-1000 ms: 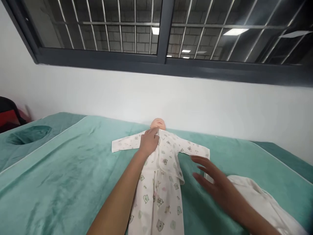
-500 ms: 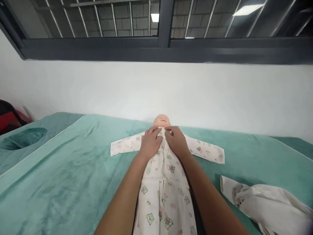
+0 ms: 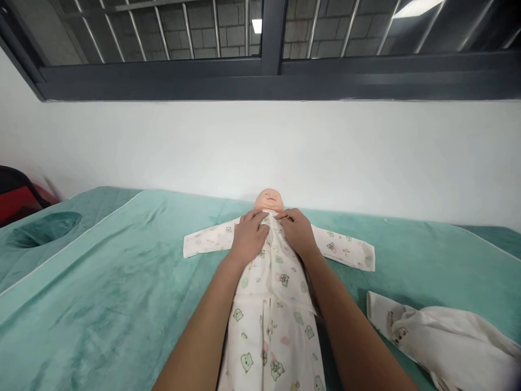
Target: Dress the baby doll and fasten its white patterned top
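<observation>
A baby doll [image 3: 268, 200] lies on its back, its head toward the wall. It wears a white baby shirt [image 3: 280, 271] printed with small green and brown animals, the sleeves spread out to both sides. Matching printed cloth [image 3: 252, 347] continues below the shirt hem. My left hand [image 3: 250, 236] rests on the chest just under the neck, fingers laid along the fabric and thumb apart. On the other side of the collar, my right hand [image 3: 298, 231] has its fingers bent and pinched at the shirt's neckline. My palms hide the shoulders.
A green plush cover [image 3: 122, 304] spreads beneath the doll, with a round hollow [image 3: 44, 229] at the left. A crumpled white garment [image 3: 451, 342] lies at the right. A red and black item [image 3: 18, 195] stands far left. Behind are a white wall [image 3: 260, 146] and a dark-framed window [image 3: 268, 87].
My right hand has shifted slightly to the right at the neckline, fingers more bent. My left hand stays nearly in place. The doll's face shows a little more.
</observation>
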A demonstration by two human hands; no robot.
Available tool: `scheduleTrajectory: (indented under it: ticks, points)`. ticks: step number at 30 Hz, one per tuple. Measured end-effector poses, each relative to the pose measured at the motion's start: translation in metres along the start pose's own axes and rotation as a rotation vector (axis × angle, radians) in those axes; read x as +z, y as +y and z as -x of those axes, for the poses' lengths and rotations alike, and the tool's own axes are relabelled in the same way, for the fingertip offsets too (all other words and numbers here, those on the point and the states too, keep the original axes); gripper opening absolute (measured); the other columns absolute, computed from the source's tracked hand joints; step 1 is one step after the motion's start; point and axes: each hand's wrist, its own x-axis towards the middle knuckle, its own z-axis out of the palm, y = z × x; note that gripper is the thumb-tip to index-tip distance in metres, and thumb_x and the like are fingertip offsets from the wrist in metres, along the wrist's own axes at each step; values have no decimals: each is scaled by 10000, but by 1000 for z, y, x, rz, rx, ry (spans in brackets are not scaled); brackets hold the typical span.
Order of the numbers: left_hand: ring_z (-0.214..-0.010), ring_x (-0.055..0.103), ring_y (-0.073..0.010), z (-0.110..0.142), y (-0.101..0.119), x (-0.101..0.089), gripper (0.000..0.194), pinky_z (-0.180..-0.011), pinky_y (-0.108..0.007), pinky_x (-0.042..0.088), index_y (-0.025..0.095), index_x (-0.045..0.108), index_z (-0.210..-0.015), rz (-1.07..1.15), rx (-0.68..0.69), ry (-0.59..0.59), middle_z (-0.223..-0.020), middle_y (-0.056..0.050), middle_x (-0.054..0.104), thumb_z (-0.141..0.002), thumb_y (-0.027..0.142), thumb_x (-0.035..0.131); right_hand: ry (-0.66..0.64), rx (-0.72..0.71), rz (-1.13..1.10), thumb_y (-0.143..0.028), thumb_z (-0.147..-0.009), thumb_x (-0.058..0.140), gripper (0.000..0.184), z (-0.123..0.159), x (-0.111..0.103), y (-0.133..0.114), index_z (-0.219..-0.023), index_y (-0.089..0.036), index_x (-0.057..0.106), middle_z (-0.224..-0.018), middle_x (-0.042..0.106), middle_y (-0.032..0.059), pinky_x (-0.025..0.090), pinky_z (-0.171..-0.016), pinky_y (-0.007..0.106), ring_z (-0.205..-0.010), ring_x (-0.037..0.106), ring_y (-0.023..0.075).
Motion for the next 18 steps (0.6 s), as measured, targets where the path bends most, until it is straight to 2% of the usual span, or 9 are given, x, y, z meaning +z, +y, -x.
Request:
scheduleTrajectory:
  ticks: [3, 7, 11, 14, 16, 18]
  points:
    - [-1309, 427, -255, 0, 0, 0, 456, -1128, -474, 297, 253, 593, -1287, -1, -3, -3, -1427, -32, 513, -888, 258, 372, 29, -48, 32, -168, -760, 448, 270, 2, 1, 1, -738, -212, 713, -909, 650, 39, 428, -905, 341, -910, 603, 188]
    - [-1326, 419, -258, 0, 1, 0, 465, -1136, -478, 292, 262, 589, -1304, 0, -14, -8, -1437, -32, 506, -893, 265, 373, 3, -64, 98, -173, -806, 443, 299, 4, 1, -2, -825, -226, 737, -952, 637, 34, 430, -905, 335, -934, 605, 183]
    - [-1335, 419, -257, 0, 0, -1, 478, -1146, -469, 282, 264, 584, -1330, 7, 4, -10, -1449, -36, 501, -905, 263, 365, -52, 19, 136, -341, -864, 501, 230, 6, 0, -12, -888, -239, 706, -994, 651, 26, 425, -900, 349, -959, 598, 194]
    - [-1357, 401, -250, 1, -1, -2, 488, -1165, -463, 258, 260, 562, -1365, 41, 39, -14, -1464, -25, 499, -929, 271, 341, -113, 60, 178, -514, -825, 568, 316, 8, 0, -22, -950, -238, 659, -1068, 645, 35, 423, -892, 361, -997, 594, 212]
    - [-1376, 388, -244, 3, 0, -4, 494, -1177, -463, 239, 251, 540, -1388, 88, 28, -21, -1470, -21, 504, -937, 260, 340, -149, 76, 217, -550, -781, 607, 378, 9, 1, -26, -985, -233, 626, -1131, 626, 50, 421, -890, 367, -1028, 591, 227]
    - [-1386, 392, -229, 4, 2, -5, 507, -1179, -455, 245, 245, 502, -1420, 169, 6, -32, -1473, -23, 509, -937, 232, 347, -170, 92, 264, -504, -773, 610, 351, 8, 1, -27, -993, -232, 604, -1144, 618, 57, 420, -876, 371, -1021, 593, 234]
